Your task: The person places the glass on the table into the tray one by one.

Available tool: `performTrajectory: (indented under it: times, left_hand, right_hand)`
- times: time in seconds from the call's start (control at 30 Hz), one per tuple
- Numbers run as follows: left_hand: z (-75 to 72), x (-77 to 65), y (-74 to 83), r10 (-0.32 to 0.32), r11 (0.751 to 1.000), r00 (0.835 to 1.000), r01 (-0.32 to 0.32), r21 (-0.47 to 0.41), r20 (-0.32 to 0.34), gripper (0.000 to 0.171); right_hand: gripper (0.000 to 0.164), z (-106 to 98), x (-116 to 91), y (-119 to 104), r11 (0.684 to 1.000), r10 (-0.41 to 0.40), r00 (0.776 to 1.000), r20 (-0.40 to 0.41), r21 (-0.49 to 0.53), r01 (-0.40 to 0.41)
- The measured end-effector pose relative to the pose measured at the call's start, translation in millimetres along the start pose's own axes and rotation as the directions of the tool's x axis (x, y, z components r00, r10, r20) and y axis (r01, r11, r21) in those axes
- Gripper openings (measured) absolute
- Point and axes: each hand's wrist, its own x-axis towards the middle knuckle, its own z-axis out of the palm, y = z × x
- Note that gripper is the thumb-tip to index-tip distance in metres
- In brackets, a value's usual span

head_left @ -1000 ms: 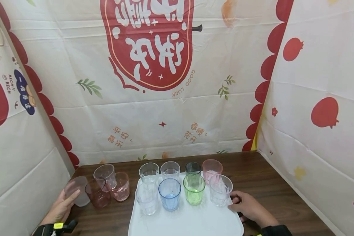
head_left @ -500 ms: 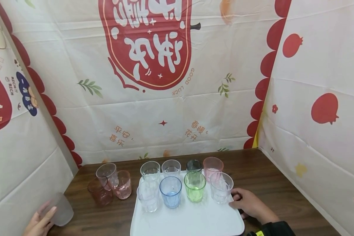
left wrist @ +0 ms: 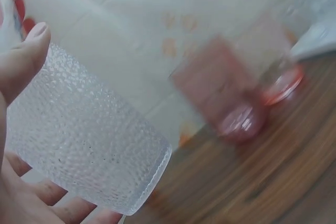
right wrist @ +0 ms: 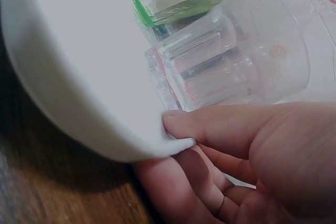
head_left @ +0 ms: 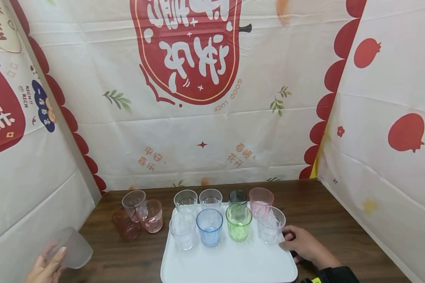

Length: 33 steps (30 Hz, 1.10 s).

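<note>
At the lower left of the head view, my left hand (head_left: 47, 264) grips a frosted clear tumbler (head_left: 73, 248). In the left wrist view the tumbler (left wrist: 89, 135) shows a pebbled wall and leans, with thumb and fingers round its sides. My right hand (head_left: 306, 245) pinches the right rim of the white tray (head_left: 230, 267); the right wrist view shows the thumb above and fingers below the tray's edge (right wrist: 152, 148). On the tray stand several tumblers, among them a blue one (head_left: 209, 230), a green one (head_left: 239, 226) and a clear one (head_left: 270, 228) close to my right hand.
Left of the tray, a dark red tumbler (head_left: 126, 226), a pink tumbler (head_left: 153, 218) and a clear tumbler (head_left: 134, 198) stand on the brown wooden table (head_left: 340, 224). Printed cloth walls (head_left: 212, 129) enclose the back and both sides.
My left hand has carried the frosted tumbler left and nearer, away from the red and pink tumblers; it now tilts. My right hand keeps its hold on the tray rim. The head view has shifted slightly.
</note>
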Motion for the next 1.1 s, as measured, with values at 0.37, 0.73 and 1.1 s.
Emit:
performTrajectory:
  times: [0.37, 0.73, 1.1]
  left_hand:
    - [87.3, -14.5, 13.0, 0.210, 0.975, 0.976, -0.205, -0.086, 0.052, 0.036]
    - [171.6, -24.7, 10.2, 0.193, 0.981, 0.979, -0.194, 0.005, 0.071, 0.050]
    - [224.1, -36.1, -2.5, 0.314, 0.946, 0.925, -0.324, 0.011, 0.212, 0.063]
  right_hand:
    - [0.062, -5, 2, -1, 1.000, -0.021, 1.000, 0.001, -0.010, 0.021]
    - [0.062, -2, 1, 3, 1.000, -0.008, 1.000, 0.008, 0.005, 0.008]
    - [0.060, -1, 1, 4, 1.000, -0.022, 1.000, -0.013, 0.009, 0.022]
